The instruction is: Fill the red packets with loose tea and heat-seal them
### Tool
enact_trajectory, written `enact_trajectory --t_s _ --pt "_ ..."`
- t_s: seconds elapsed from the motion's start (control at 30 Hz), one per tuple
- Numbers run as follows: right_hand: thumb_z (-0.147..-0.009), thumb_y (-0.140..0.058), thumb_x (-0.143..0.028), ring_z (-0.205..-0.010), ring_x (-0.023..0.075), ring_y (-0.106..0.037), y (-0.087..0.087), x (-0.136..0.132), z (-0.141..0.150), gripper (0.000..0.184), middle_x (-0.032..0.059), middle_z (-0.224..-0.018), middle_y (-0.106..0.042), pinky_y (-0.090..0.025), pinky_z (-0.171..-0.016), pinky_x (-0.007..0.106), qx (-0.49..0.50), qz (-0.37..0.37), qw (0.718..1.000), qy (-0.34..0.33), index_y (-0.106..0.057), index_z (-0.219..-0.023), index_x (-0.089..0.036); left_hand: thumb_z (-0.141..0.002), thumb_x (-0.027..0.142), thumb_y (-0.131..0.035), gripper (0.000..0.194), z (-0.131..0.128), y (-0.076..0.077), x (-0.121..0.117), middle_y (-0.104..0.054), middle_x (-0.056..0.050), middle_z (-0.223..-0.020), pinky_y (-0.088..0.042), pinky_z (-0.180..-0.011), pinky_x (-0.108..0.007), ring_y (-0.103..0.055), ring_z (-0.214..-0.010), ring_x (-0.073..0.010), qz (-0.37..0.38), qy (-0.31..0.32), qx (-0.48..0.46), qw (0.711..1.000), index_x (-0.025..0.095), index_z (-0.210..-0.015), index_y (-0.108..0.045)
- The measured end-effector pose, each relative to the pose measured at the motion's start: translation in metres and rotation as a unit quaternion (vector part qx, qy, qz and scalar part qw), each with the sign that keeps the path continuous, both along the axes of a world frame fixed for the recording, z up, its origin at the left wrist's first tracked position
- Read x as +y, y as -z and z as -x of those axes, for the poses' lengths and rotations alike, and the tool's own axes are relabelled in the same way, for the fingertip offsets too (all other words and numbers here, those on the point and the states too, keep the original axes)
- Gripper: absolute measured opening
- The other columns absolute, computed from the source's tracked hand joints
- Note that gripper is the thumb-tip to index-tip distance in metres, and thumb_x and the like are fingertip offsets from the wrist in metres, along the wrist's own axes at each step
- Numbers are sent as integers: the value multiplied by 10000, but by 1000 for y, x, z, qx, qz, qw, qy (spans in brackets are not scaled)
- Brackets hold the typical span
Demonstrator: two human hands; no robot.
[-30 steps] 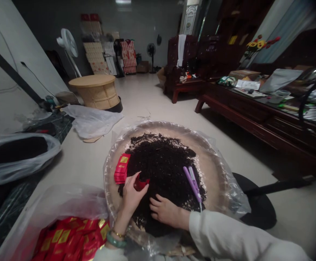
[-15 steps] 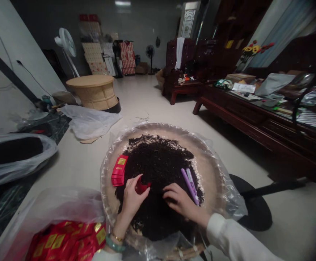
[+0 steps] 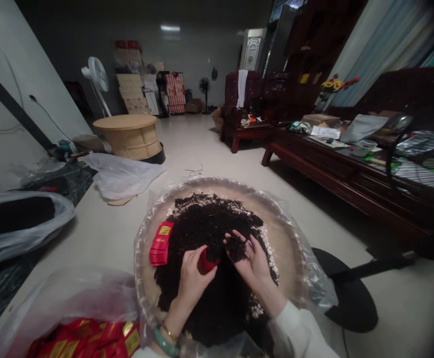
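My left hand (image 3: 194, 276) grips a small red packet (image 3: 205, 262), held with its mouth open, over a heap of dark loose tea leaves (image 3: 198, 219). Palm up and cupped, my right hand (image 3: 252, 263) carries a clump of tea leaves (image 3: 236, 247) just right of the packet, apart from it. The heap lies on a round tray (image 3: 289, 248) lined with clear plastic. On the tray's left side rests a fanned stack of red and gold packets (image 3: 160, 243). A purple tool is mostly hidden behind my right hand.
A plastic bag (image 3: 101, 288) of red packets (image 3: 86, 340) stands at lower left, with another bag of dark leaves (image 3: 15, 216) beyond. A black stand base (image 3: 354, 298) is at right, near a dark wooden table (image 3: 332, 184). Behind stands a round woven stool (image 3: 127, 136).
My right hand has turned palm up and lifted a clump of tea leaves from the heap. My left hand has shifted right with the packet, closer to it. The view has tilted slightly up.
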State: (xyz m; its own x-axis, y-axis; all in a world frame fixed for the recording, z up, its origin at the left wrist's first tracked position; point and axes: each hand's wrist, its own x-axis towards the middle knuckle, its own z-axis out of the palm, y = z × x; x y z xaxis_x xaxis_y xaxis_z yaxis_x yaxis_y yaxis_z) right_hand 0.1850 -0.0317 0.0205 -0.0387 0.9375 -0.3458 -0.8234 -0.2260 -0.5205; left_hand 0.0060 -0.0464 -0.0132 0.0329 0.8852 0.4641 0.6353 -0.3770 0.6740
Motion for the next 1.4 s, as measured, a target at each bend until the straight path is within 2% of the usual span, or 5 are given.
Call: enact_trajectory --t_s 0.43,0.63,0.93,1.17,1.4 --pt "-790 -475 -741 -1427 221 -240 -22 -8 36 623 -1 -1426 -497 -48 -1194 418 -175 -164 967 -87 -650 -1190 -296 -627 122 -696 522 -17 5 8 -686 -63 -960 -559 -777 -399 -615 -906 -249 -22 -49 -3 999 196 -1135 -601" --pt "-863 -389 -697 -1410 237 -275 -21 -12 27 547 -3 -1454 -458 -285 -1123 484 -233 -227 943 -65 -586 -1239 -352 -613 126 -708 565 -15 14 8 -659 -70 -973 -563 -743 -380 -617 -906 -245 -7 -65 -15 998 186 -1161 -583" --pt "-864 -591 -328 -975 304 -500 -15 -16 25 161 124 -972 -638 -453 -840 502 -740 -339 581 -15 -725 -834 -244 -680 149 -685 547 -16 9 2 -643 -101 -1002 -545 -800 -409 -602 -899 -245 2 -40 -21 999 166 -1213 -563" --pt "-884 -534 -314 -924 234 -549 -16 -7 9 218 81 -952 -587 -458 -833 391 -638 -325 696 -55 -704 -775 -229 -510 239 -844 691 4 3 -1 -689 -69 -1056 -535 -871 -418 -661 -945 -254 170 72 -75 980 202 -1155 -601" --pt "-781 -687 -368 -803 265 -506 -15 -10 8 148 70 -740 -609 -428 -743 413 -707 -283 648 -28 -685 -732 -229 -652 225 -705 528 0 6 -11 -665 -51 -949 -571 -739 -342 -675 -851 -225 33 57 24 998 200 -1162 -574"
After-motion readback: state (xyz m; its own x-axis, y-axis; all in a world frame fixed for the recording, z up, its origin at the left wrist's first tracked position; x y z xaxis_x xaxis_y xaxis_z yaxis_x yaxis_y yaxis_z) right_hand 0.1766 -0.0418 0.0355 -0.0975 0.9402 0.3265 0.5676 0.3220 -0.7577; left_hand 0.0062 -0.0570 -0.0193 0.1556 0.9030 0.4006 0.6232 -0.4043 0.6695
